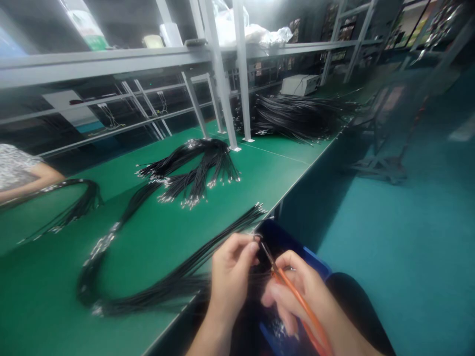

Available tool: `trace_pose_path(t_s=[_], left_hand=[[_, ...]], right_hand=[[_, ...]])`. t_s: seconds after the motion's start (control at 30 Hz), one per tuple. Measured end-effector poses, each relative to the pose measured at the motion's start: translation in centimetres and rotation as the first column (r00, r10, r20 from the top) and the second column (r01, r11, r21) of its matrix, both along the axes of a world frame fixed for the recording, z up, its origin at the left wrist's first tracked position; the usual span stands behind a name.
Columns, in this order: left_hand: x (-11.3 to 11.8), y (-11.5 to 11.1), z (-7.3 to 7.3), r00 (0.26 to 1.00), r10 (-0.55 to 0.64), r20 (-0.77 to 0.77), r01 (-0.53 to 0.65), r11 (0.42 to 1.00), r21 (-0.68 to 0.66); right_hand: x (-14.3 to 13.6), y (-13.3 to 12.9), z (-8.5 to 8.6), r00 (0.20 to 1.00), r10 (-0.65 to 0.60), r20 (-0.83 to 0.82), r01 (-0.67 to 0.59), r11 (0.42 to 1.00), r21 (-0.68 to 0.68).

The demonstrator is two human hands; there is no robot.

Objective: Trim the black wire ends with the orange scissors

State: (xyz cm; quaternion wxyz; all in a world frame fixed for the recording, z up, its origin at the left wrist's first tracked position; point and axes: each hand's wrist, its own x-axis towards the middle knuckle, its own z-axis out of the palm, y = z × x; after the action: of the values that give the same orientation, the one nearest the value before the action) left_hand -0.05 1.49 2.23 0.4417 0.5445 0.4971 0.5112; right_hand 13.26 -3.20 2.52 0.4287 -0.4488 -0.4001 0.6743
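Note:
My left hand [235, 267] is closed in a pinch on the end of a black cable, just past the bench edge. In my right hand [297, 287] is a pair of scissors with orange handles [302, 301]; the metal blades point up at the pinched cable end. A long bundle of black cables [148, 296] curves over the green bench and runs to my hands. Some of its loose ends [256, 210] stick out past my left hand. Below my hands sits a blue bin [315, 262] with small pale bits in it, partly hidden.
More black cables [196, 168] lie mid-bench by the shelf post [222, 89]. A thick pile of cables [297, 113] rests farther back near a white box [299, 85]. At left, another person's arm [40, 178] lies beside a cable bundle [81, 198]. A wheeled frame [386, 163] stands at right.

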Motion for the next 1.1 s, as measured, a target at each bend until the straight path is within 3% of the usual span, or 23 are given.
trace_pose_path(t_s=[0.33, 0.83, 1.0, 1.1], left_hand=[[0.3, -0.2, -0.3, 0.979, -0.064, -0.195, 0.082, 0.993, 0.088], [0.4, 0.0, -0.9, 0.968, -0.080, -0.240, 0.100, 0.992, 0.072], [0.5, -0.1, -1.2, 0.967, -0.039, -0.252, 0.064, 0.994, 0.092], [0.7, -0.1, -1.2, 0.964, 0.014, -0.266, 0.024, 0.990, 0.139]], right_hand=[[0.3, 1.2, -0.2, 0.993, -0.026, -0.112, 0.022, 0.999, -0.034], [0.8, 1.1, -0.2, 0.997, -0.006, -0.078, -0.003, 0.993, -0.115], [1.3, 0.7, -0.3, 0.994, -0.046, -0.095, 0.037, 0.995, -0.094], [1.5, 0.6, -0.8, 0.999, -0.007, -0.043, 0.003, 0.995, -0.098]])
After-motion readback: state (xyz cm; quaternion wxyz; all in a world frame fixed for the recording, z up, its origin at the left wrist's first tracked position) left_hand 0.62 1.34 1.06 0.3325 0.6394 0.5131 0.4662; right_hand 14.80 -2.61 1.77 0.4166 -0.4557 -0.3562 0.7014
